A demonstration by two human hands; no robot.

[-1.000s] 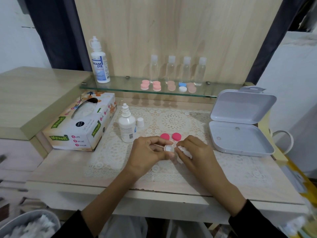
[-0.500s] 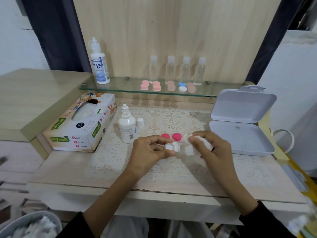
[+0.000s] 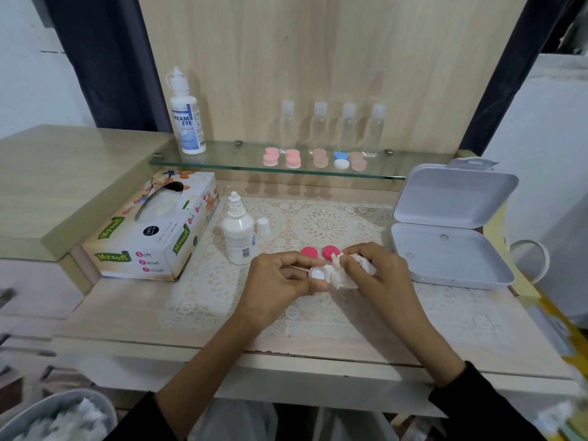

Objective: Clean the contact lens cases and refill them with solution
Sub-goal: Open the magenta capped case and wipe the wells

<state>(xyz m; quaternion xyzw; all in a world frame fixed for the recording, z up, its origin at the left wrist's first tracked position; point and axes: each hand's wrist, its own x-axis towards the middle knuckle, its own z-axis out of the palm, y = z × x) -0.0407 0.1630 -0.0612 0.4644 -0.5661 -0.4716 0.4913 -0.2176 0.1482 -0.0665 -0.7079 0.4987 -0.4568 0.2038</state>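
My left hand pinches a white contact lens case just above the lace mat, its open well facing up. My right hand grips a crumpled white tissue right beside the case and touching its right side. Two pink caps lie on the mat just behind my fingers. A small white solution bottle stands uncapped to the left, its white cap next to it.
A tissue box lies at the left. An open grey box sits at the right. On the glass shelf stand a large solution bottle, several clear bottles and several lens cases. A bin with tissues is lower left.
My right hand lifted off the case with the tissue, swung right, and has now come back against the case. My left hand kept holding the case in place.
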